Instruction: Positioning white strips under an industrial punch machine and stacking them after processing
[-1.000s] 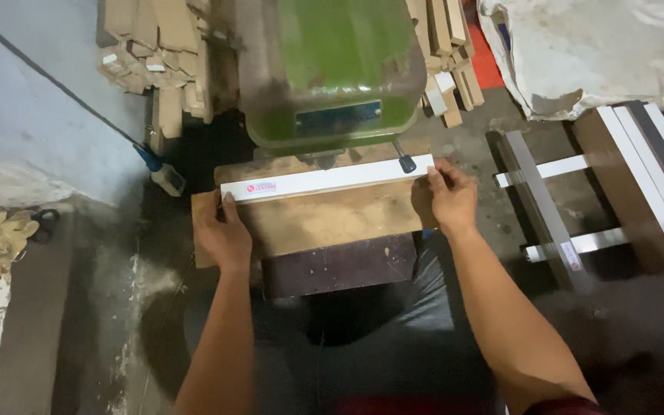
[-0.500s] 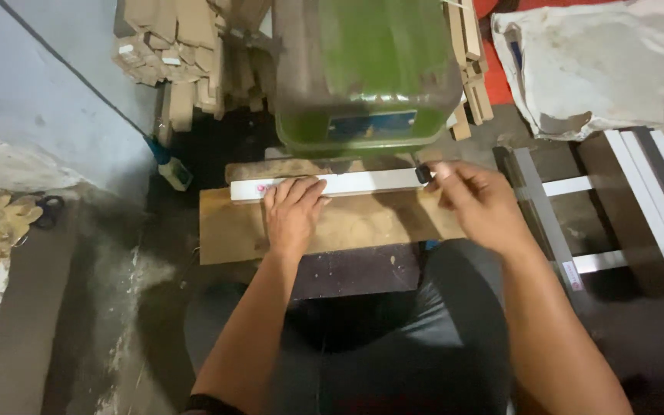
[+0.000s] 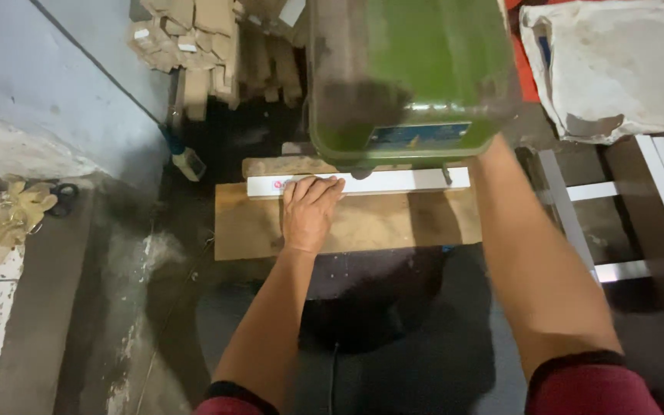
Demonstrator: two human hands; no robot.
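Note:
A long white strip (image 3: 393, 181) lies across the far edge of a wooden board (image 3: 393, 223), right under the head of a green machine (image 3: 409, 69). My left hand (image 3: 309, 211) rests palm down on the board, its fingers pressed flat on the strip left of centre. My right forearm (image 3: 532, 246) reaches up past the strip's right end. The right hand itself is hidden behind the green machine body.
Stacked cardboard-coloured pieces (image 3: 194, 46) lean at the back left, with a small brush (image 3: 186, 161) below them. A white sack (image 3: 616, 69) lies at the upper right above a white metal frame (image 3: 609, 192). A crumpled tan cloth (image 3: 9, 219) and scissors (image 3: 63, 198) lie on the left ledge.
My left hand slid from the strip's left end toward its middle. My right hand left the strip's right end and went up out of sight behind the machine. The view moved closer.

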